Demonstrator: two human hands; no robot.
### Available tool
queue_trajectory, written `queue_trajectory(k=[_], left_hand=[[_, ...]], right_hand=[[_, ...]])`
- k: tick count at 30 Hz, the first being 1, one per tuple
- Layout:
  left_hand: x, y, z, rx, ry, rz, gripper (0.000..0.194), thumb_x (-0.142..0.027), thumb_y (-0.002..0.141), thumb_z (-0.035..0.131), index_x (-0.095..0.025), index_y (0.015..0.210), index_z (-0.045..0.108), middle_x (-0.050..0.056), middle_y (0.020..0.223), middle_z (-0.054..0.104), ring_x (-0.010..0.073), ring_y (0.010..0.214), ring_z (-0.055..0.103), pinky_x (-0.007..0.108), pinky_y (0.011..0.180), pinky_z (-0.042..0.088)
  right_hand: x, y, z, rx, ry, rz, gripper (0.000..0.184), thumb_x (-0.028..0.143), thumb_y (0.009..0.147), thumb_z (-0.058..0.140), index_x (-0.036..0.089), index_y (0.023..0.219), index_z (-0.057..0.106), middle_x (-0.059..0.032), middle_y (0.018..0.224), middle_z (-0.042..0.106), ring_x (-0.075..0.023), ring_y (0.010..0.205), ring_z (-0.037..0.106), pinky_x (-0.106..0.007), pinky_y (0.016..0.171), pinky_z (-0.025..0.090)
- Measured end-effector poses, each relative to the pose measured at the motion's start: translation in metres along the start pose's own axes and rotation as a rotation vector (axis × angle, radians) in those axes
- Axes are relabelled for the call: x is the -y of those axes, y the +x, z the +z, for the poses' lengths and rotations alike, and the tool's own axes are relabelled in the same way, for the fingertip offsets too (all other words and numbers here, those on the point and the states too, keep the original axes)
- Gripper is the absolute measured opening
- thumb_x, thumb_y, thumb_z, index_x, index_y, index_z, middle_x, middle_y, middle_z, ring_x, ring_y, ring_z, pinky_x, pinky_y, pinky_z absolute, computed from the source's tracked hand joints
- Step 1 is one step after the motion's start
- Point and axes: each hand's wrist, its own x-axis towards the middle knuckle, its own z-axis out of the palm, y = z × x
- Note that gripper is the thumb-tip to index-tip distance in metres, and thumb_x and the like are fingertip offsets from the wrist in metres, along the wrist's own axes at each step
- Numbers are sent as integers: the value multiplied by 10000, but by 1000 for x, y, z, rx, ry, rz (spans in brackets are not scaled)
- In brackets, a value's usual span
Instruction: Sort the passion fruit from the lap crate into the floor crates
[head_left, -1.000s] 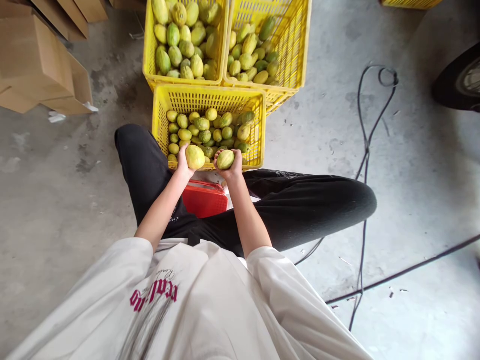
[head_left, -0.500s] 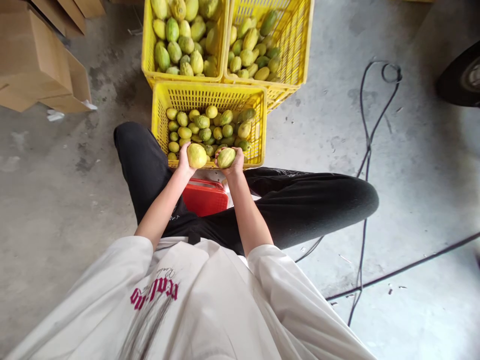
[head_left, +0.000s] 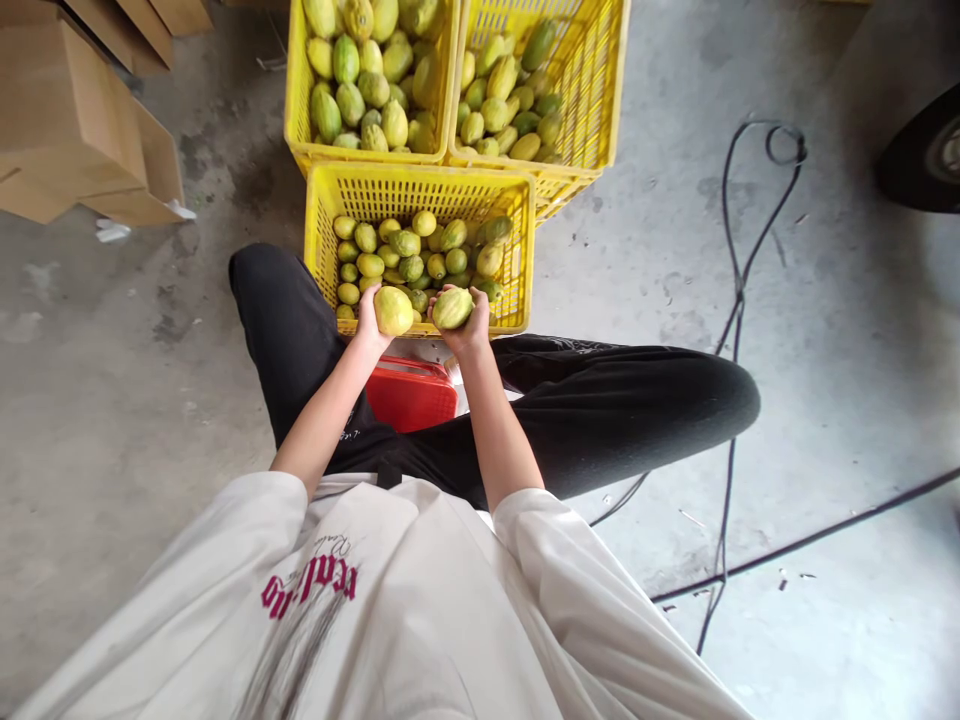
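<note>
My left hand (head_left: 369,318) is closed around the side of a smooth yellow melon-like fruit (head_left: 394,311). Close beside it, my right hand (head_left: 474,325) cups a paler, ribbed yellow-green melon-like fruit (head_left: 452,309), its pointed end toward the fingers. Both fruits are held up over the near rim of a yellow slatted crate (head_left: 420,180). Inside that crate lie many green and yellow fruits (head_left: 411,267) of the same sort. The hands are apart, and part of the right-hand fingers is hidden behind the fruit.
Two more yellow crates of fruit, one at the left (head_left: 296,90) and one at the right (head_left: 592,90), stand behind the near one. A red plastic container (head_left: 412,398) sits between my legs. Cardboard boxes (head_left: 67,110), a black cable (head_left: 739,290) and a tyre (head_left: 919,155) are around.
The fruit in my right hand has been turned a little, so its pointed end now faces right. My left hand and its fruit stay nearly in place.
</note>
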Motion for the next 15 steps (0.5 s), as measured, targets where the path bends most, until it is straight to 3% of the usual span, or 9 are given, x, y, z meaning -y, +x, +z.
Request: queue_trajectory(k=[6, 11, 15], left_hand=[[0, -3, -1, -15, 51, -1, 328, -424, 1086, 656, -214, 835, 645, 15, 744, 651, 168, 735, 647, 261, 724, 548], [1, 1, -4, -32, 22, 4, 340, -543, 1024, 754, -223, 931, 690, 12, 817, 702, 180, 781, 695, 269, 717, 560], [2, 7, -7, 29, -23, 5, 350, -557, 1017, 752, -224, 934, 683, 11, 825, 685, 178, 783, 693, 269, 719, 547]], right_hand=[[-2, 6, -1, -8, -21, -10, 307, 528, 960, 778, 262, 898, 640, -25, 780, 680, -231, 766, 708, -423, 701, 708], [1, 6, -8, 0, -68, 67, 316, 523, 913, 802, 262, 904, 623, -21, 814, 682, -234, 779, 706, -437, 704, 692], [4, 7, -16, -122, -77, 183, 230, 456, 908, 722, 253, 926, 615, -34, 827, 697, -225, 727, 685, -374, 601, 621]])
